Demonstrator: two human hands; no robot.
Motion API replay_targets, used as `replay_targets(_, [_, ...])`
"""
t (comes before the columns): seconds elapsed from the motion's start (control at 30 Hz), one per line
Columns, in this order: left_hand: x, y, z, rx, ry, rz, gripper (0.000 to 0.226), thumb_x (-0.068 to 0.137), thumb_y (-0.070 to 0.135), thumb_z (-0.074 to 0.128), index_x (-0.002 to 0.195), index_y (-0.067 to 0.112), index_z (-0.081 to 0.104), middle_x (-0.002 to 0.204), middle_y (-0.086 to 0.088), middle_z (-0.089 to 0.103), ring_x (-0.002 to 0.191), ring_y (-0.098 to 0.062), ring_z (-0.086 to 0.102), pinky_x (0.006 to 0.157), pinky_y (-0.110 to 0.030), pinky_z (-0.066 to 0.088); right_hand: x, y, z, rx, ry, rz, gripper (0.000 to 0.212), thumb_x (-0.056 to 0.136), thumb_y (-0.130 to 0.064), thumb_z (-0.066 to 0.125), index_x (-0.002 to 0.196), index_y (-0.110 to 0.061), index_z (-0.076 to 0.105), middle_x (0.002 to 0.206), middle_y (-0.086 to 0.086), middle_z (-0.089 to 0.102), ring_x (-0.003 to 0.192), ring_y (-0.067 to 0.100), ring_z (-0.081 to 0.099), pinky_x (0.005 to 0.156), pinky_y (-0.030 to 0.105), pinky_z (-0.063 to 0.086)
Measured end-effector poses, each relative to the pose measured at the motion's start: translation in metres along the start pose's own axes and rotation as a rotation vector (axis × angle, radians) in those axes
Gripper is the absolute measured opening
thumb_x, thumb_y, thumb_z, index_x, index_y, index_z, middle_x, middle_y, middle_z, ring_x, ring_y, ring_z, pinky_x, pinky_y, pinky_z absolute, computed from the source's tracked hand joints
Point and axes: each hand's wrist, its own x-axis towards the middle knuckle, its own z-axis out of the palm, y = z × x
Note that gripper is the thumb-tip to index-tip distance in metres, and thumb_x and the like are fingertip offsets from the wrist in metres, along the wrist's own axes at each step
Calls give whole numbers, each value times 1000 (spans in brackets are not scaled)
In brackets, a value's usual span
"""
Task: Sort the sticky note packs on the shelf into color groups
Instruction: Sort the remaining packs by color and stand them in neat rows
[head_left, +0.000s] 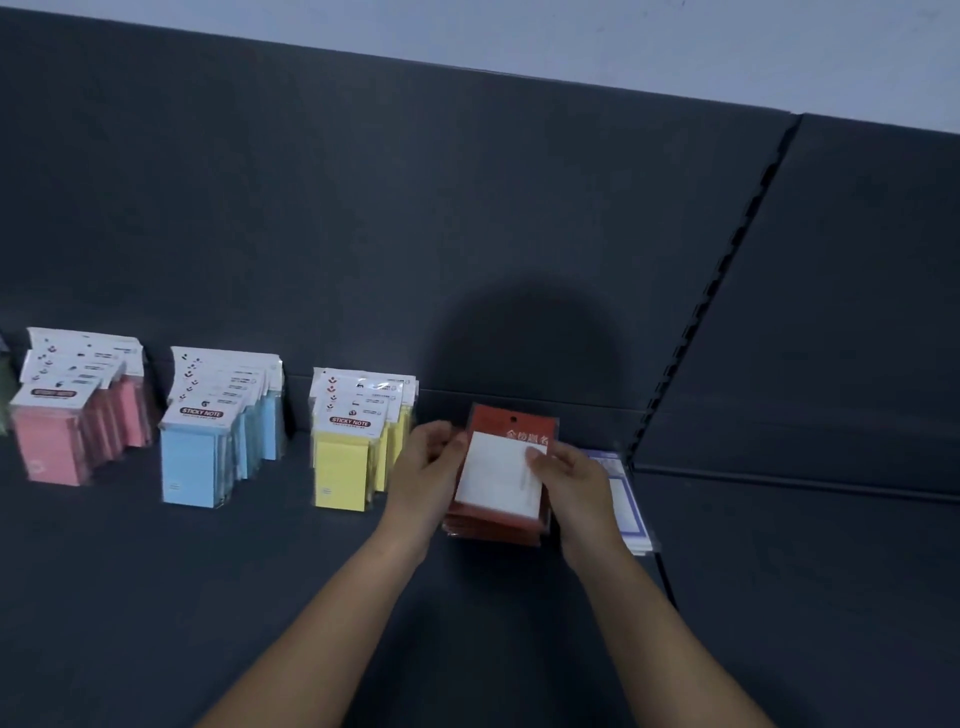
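Beside the yellow packs (344, 467), left hand (428, 467) and right hand (574, 486) clasp the red stack (498, 475).

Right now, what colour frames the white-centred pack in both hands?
Red, on the white-centred pack; head view shows it best.

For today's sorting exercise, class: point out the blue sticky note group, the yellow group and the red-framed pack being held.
blue sticky note group (188, 470): head view, front pack's blue face.
yellow group (340, 474): head view, front pack's yellow face.
red-framed pack (498, 474): head view, white centre panel.
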Motion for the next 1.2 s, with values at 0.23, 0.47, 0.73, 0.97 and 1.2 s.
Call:
replay_targets(0.23, [7,-23,3,104,-199,-275,35,87,13,60,114,17,39,94,6,57,82,-5,56,58,-16,42,7,24,26,-454,21,-51,34,87,-16,54,121,-9,52,122,9,55,109,23,55,97,36,45])
replay_targets(0.47, [19,-17,-5,-138,-205,-539,26,84,2,61,110,2,62,94,-15,69,81,-24,64,61,-28,49,-2,26,30,-349,14,-6,42,88,-13,56,129,-10,46,121,6,59,110,21,57,99,37,45])
replay_targets(0.73, [13,-7,-24,-156,-361,-566,27,75,5,72,102,5,67,95,-14,73,79,-24,70,60,-30,58,-25,32,22,-116,-76,-11,40,86,-12,63,123,-23,52,110,-7,62,99,7,61,86,24,51])
replay_targets(0.97, [-24,-19,-46,-58,-490,-268,49,66,8,79,112,19,63,103,-1,73,94,-15,69,70,-20,55,-43,35,-7,-194,-326,-45,67,73,-16,78,129,-28,43,118,-10,62,104,1,62,84,20,53])
replay_targets(1.2, [-48,-32,-56,27,-465,-28,71,58,14,86,120,21,53,106,4,71,98,-10,66,73,-16,52,-56,40,-17,-327,-420,-211,77,71,-8,80,128,-32,34,121,-11,58,110,-4,56,91,17,48])
